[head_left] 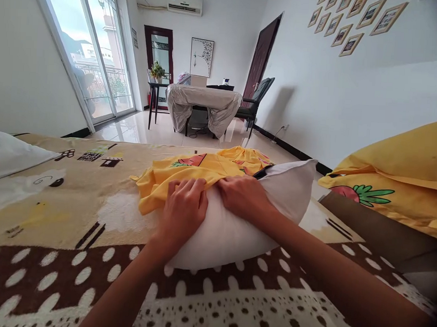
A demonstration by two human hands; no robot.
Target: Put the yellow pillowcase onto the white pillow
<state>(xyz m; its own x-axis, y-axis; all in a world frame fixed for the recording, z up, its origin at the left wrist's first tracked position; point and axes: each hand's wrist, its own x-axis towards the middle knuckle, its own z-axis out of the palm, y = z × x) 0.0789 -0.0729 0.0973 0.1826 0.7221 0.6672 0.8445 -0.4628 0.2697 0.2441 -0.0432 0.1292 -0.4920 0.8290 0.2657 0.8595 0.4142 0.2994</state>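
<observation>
A white pillow (232, 237) lies on the patterned blanket in front of me, its far part covered by a bunched yellow pillowcase (159, 180) with red and green prints. My left hand (187, 206) rests at the left of the pillow with its fingers curled over the yellow cloth. Close beside it on the right, my right hand (242, 194) pinches the edge of the pillowcase against the pillow. The pillow's right corner sticks up uncovered, next to a dark strip at the cloth's edge. The fingertips of both hands are partly hidden in the fabric.
Another white pillow (10, 155) lies at the far left of the blanket (81, 195). On the right, a yellow pillow (408, 168) with a printed design rests on a brown surface. Beyond the bed stand a covered table (207, 97) and a dark chair (258, 97).
</observation>
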